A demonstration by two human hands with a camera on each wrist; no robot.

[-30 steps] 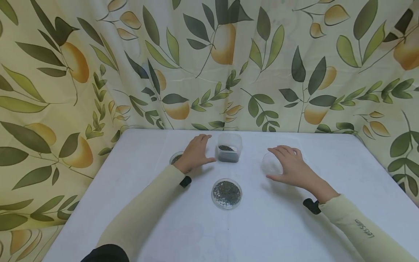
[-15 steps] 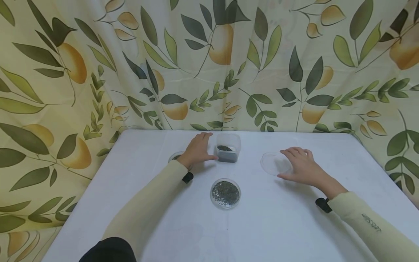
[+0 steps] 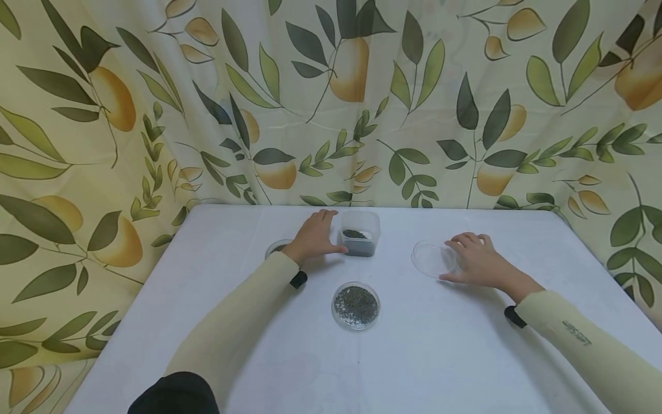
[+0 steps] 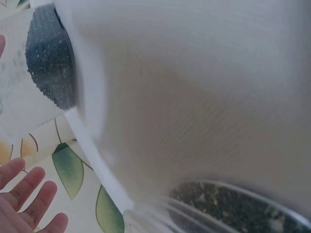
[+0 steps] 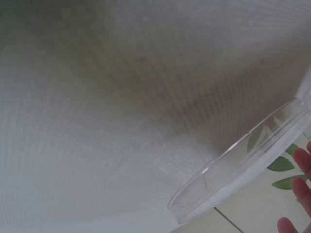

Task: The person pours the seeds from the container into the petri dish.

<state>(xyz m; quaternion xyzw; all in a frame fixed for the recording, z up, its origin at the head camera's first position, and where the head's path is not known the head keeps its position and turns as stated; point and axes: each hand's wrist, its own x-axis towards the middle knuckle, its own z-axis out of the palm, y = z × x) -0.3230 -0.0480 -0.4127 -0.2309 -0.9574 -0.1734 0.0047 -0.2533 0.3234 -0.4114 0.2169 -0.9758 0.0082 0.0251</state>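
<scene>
My left hand reaches over a dish of dark flakes, which its wrist partly hides. The fingers are spread, and the thumb tip is right at the left side of a square clear plastic tub holding dark granular material. In the left wrist view the extended fingers stand apart from the tub. My right hand spans the right side of a clear round dish, thumb and fingers spread either side of its rim. The right wrist view shows the clear dish with the fingertips beside it, nothing pinched.
A round clear dish of dark flakes lies at mid-table, nearer than the tub. The white table ends at a far edge, with a leaf-and-fruit patterned curtain behind it.
My right hand has drawn back to the right, showing more of the clear dish, then stayed nearly still. My left hand has shifted slightly right, its thumb closer to the tub.
</scene>
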